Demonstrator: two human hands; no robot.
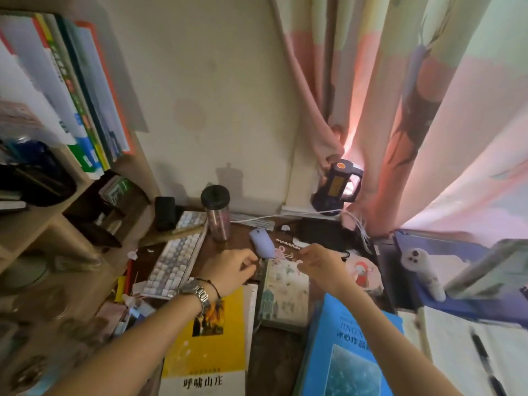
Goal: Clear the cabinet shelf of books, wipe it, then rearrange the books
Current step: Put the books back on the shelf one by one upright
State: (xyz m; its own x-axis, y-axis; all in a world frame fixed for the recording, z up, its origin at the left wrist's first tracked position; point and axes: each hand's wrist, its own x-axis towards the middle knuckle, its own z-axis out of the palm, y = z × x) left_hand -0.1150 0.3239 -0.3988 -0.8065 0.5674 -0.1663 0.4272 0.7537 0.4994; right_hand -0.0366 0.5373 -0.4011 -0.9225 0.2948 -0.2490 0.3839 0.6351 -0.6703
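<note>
Dark wood counter (271, 355) fills the lower view, pushed against a stained cream wall (205, 81), with pink patterned curtains (414, 95) hanging on the right. Three books lie flat on it: a yellow book (211, 335) under the left forearm, a pale illustrated book (285, 292) between the hands, and a blue book (348, 352) under the right forearm. More books (71, 90) stand leaning on the cabinet shelf (37, 224) at upper left. Behind the hands sit a keyboard (174, 264), a dark-lidded tumbler (217, 212), a lilac mouse (261, 242) and a blue lamp (337, 185) by the curtain. Left hand (228, 270) hovers with fingers curled, a narrow grip; whether it pinches anything cannot be told. Right hand (320, 261) likewise curls above small pink clips (285, 252), its grip unclear. An open notebook (468, 352) with a pen (485, 364) lies far right.
</note>
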